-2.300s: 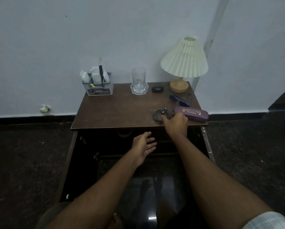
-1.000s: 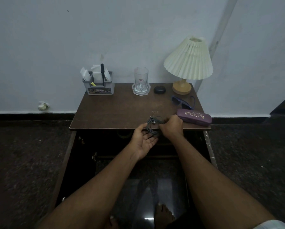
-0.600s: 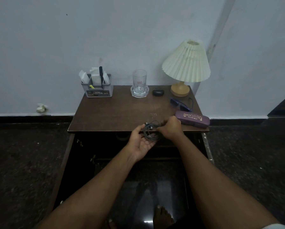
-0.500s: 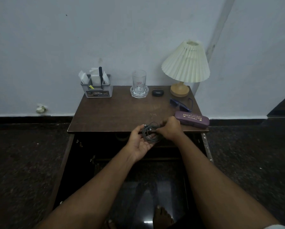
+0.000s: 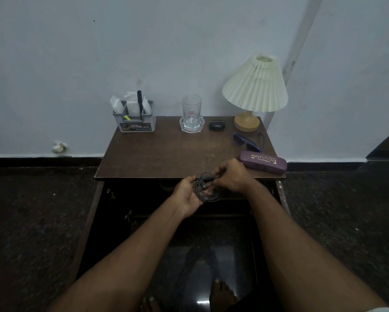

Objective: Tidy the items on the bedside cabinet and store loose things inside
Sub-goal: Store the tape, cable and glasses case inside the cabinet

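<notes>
A coiled dark cable (image 5: 208, 194) hangs just in front of the brown bedside cabinet's top (image 5: 166, 154), off its front edge. My left hand (image 5: 186, 194) cups the coil from below, palm up. My right hand (image 5: 233, 175) pinches the coil's upper right side. On the top lie a purple glasses case (image 5: 263, 162) at the front right, blue sunglasses (image 5: 248, 143) behind it, and a small black earbud case (image 5: 217, 125). Below my hands the cabinet stands open and its inside is dark.
At the back stand a grey organiser (image 5: 135, 122) with papers and a pen, a glass (image 5: 191, 115) on a coaster, and a cream pleated lamp (image 5: 255, 88). The open doors flank a glossy dark floor where my bare feet (image 5: 221, 294) show.
My right hand dragged the coiled cable off the cabinet top toward the front edge. My left hand rose to meet it, and both hands now hold the coil in the air.
</notes>
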Tool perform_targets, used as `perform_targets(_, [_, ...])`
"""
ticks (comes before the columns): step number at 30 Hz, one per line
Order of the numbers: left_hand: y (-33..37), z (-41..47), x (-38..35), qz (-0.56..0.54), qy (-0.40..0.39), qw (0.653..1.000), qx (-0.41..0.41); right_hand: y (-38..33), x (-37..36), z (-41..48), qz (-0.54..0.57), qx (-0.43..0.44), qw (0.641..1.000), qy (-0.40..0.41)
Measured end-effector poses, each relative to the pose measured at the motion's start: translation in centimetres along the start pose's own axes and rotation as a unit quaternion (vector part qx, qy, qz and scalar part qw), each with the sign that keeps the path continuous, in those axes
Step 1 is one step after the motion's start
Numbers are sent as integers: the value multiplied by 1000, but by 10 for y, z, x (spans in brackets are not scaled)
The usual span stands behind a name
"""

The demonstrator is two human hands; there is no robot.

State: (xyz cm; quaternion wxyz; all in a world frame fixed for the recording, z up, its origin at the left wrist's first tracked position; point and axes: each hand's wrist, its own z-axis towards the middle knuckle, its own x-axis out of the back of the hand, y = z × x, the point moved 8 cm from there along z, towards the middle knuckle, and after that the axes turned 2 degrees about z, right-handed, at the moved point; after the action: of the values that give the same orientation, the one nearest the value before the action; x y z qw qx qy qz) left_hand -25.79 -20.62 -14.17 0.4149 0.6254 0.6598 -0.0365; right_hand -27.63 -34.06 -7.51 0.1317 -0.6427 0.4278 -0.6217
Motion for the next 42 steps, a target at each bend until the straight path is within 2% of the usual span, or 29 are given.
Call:
perform_targets(9, [-6,-10,3,59,-30,997,-29,-5,-6,-19,39,7,999,-26])
perform_targets(14, [-20,-16,15,85,-17,996,-30,2,-24,-28,131,-30,987,-87])
perform_targets(20, [-45,-11,31,107,22,994,5,50,-60,-47,266,-187,934,-151])
perform_targets(24, [-48,4,40,103,38,994,12,67,-76,-40,348,-235,889,-182])
perform_targets(26, [-47,14,44,97,54,994,4,73,-83,-34,359,-243,880,-194])
perform_targets(30, [-43,36,55,96,80,992,-15,82,-102,-19,330,-255,883,-216])
perform_targets(35, [-31,64,73,93,130,987,-32,93,-119,11,296,-256,902,-185])
perform_targets(38, [-28,79,75,100,122,987,-29,99,-122,30,288,-247,910,-166])
perform_targets(42, [-21,97,86,128,157,978,-42,106,-130,50,283,-246,914,-157])
